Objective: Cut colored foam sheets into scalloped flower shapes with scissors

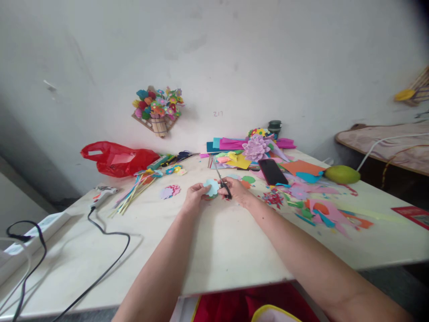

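My left hand [194,195] pinches a light blue flower-shaped paper piece [212,187] just above the table [214,241]. Right beside it, my right hand [236,188] grips black-handled scissors [221,181], whose blades point up and away past the paper's right edge. Both hands are closed and nearly touch each other. A pink paper flower [170,191] lies on the table just left of my left hand.
A black phone [272,171], coloured paper scraps [318,210] and a paper stack with a purple flower [256,147] lie to the right. A green fruit [342,174], red bag [118,157], glue gun [103,195] with cable, and sticks [134,195] surround them. A flower decoration [158,107] hangs on the wall.
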{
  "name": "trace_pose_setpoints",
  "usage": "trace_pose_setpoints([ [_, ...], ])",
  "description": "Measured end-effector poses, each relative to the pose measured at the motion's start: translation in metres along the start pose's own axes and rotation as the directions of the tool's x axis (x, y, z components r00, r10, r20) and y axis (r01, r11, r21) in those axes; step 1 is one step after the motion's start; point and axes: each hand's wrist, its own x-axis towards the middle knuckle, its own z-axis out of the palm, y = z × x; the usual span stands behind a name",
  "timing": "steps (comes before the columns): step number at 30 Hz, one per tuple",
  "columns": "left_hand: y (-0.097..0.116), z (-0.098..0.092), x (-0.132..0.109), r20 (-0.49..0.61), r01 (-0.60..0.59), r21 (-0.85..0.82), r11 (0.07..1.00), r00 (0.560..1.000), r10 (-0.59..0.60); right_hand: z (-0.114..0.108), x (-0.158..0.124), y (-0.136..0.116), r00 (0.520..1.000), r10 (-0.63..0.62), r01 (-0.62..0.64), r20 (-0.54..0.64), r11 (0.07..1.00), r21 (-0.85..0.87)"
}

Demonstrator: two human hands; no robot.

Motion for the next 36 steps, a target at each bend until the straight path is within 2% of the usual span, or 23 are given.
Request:
trace_pose_setpoints([
  [10, -0.0032, -0.0028, 0.0039, -0.022, -0.027, -0.037, 0.999, 0.999, 0.026, -0.0014, -0.0062, -0.0067, 0.994, 0.081, -0.075, 0.076, 0.995, -0.07],
  [15, -0.0044, -0.0043, 0.0046, -0.028, -0.021, -0.042, 0.999, 0.999, 0.02, -0.0003, -0.009, -0.0095, 0.992, 0.108, -0.101, 0.07, 0.99, -0.099],
  [36, -0.0048, -0.006, 0.0073, -0.071, -0.044, -0.155, 0.987, 0.997, 0.034, -0.0098, -0.0057, -0.0031, 0.981, 0.06, -0.045, 0.187, 0.996, -0.082],
])
